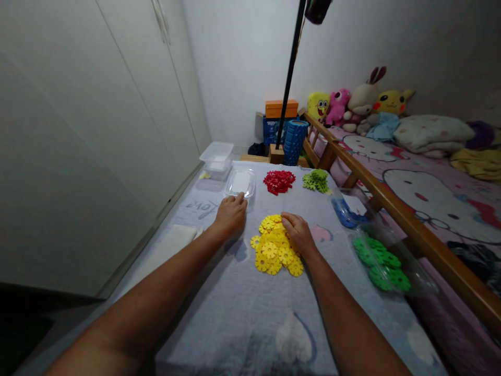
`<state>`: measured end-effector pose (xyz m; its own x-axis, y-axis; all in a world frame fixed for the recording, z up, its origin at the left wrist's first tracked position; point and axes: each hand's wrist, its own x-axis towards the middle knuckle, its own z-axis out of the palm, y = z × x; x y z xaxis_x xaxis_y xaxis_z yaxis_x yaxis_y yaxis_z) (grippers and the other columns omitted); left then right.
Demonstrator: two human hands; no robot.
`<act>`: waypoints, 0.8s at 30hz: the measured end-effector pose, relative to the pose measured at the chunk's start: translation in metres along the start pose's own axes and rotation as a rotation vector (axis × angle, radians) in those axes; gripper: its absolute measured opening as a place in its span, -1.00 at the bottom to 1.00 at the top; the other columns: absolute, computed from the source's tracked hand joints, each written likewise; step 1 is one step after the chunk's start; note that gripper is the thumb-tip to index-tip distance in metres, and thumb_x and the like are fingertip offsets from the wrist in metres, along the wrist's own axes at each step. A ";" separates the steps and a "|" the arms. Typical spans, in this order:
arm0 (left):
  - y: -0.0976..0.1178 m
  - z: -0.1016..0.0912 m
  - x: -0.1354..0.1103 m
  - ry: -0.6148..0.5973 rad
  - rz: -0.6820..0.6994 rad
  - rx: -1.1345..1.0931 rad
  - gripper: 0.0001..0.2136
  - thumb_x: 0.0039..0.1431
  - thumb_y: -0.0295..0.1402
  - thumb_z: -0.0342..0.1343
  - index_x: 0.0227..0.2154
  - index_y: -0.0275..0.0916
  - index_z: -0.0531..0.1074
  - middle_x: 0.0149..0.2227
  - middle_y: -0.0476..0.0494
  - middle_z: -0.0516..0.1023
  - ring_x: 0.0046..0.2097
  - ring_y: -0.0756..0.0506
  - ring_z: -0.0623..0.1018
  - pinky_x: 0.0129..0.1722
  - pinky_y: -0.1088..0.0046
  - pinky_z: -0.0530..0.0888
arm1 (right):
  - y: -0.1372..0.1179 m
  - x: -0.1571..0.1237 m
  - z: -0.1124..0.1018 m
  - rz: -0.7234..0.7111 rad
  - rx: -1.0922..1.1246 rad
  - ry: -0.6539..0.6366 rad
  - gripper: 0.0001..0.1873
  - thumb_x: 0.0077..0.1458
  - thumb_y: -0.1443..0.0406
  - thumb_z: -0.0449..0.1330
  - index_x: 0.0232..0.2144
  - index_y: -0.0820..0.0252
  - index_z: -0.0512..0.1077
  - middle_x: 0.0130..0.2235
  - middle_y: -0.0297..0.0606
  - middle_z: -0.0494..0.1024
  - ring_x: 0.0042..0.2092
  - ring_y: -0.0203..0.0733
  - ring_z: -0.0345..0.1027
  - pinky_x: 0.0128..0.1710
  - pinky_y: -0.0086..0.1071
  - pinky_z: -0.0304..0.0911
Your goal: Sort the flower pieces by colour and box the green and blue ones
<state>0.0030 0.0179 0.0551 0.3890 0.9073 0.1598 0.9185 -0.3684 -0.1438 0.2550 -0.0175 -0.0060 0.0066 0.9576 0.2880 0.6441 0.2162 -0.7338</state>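
Observation:
My left hand (232, 213) has its curled fingers on the near edge of a clear plastic container (254, 184), with a white paper label in the middle. A heap of yellow snowflake-shaped plastic discs (274, 248) lies on the cloth between my hands. My right hand (298, 232) rests along the right side of this heap, fingers stretched and lightly bent against the discs. Some discs are hidden beneath it. Behind the heap lie a pile of red plastic pieces (279, 181) and a pile of light green pieces (316, 180).
At the right edge stand a clear box with blue pieces (348, 214) and one with green discs (379, 263). Stacked clear containers (217, 156) stand at the back left. A folded white cloth (178, 235) lies left. A wooden bed rail (364, 183) borders the right side.

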 end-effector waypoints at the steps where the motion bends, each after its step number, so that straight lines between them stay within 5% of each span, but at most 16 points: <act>1: 0.004 -0.002 -0.008 -0.003 0.005 -0.004 -0.66 0.28 -0.49 -0.02 0.03 -0.32 0.54 0.32 -0.37 0.41 0.07 -0.30 0.53 0.00 0.13 0.43 | 0.000 0.000 0.000 -0.004 -0.009 -0.016 -0.57 0.27 0.07 0.04 -0.09 0.09 0.62 0.04 -0.10 0.67 0.14 0.10 0.46 0.27 0.02 0.20; 12: 0.032 -0.035 -0.085 -0.075 0.024 -0.045 -0.68 0.26 -0.42 0.08 0.04 -0.25 0.56 0.35 -0.35 0.40 0.11 -0.31 0.54 0.04 0.10 0.45 | 0.002 0.000 -0.008 0.032 0.229 -0.114 -0.64 0.14 0.04 0.11 -0.27 0.07 0.62 -0.13 -0.19 0.70 -0.01 0.04 0.54 0.16 -0.06 0.34; 16: 0.045 -0.046 -0.101 -0.077 -0.012 -0.093 -0.71 0.23 -0.39 0.15 0.00 -0.23 0.56 0.41 -0.34 0.34 0.15 -0.34 0.53 0.09 0.06 0.48 | 0.004 0.001 -0.005 0.081 0.295 -0.064 -0.58 0.14 0.01 0.13 -0.18 0.10 0.62 -0.04 -0.16 0.70 0.07 0.04 0.52 0.19 -0.08 0.33; 19: 0.060 -0.042 -0.108 -0.023 0.040 -0.260 -0.62 0.22 -0.30 0.20 0.09 -0.19 0.52 0.41 -0.35 0.32 0.26 -0.36 0.46 0.19 0.02 0.45 | 0.004 0.001 -0.004 0.064 0.246 -0.058 -0.55 0.17 0.01 0.11 -0.09 0.10 0.62 0.02 -0.15 0.69 0.11 0.03 0.50 0.24 -0.06 0.29; 24: 0.085 -0.011 -0.110 -0.046 0.104 -0.553 -0.21 0.05 -0.03 0.36 0.34 -0.16 0.32 0.48 -0.42 0.17 0.48 -0.46 0.16 0.40 -0.12 0.22 | 0.001 0.000 -0.005 0.007 0.167 -0.101 -0.59 0.19 0.05 0.11 -0.13 0.08 0.64 0.00 -0.16 0.70 0.11 0.02 0.51 0.26 -0.04 0.27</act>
<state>0.0394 -0.1152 0.0361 0.4872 0.8638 0.1281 0.7809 -0.4966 0.3789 0.2594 -0.0185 -0.0033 -0.0721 0.9716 0.2254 0.5081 0.2303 -0.8299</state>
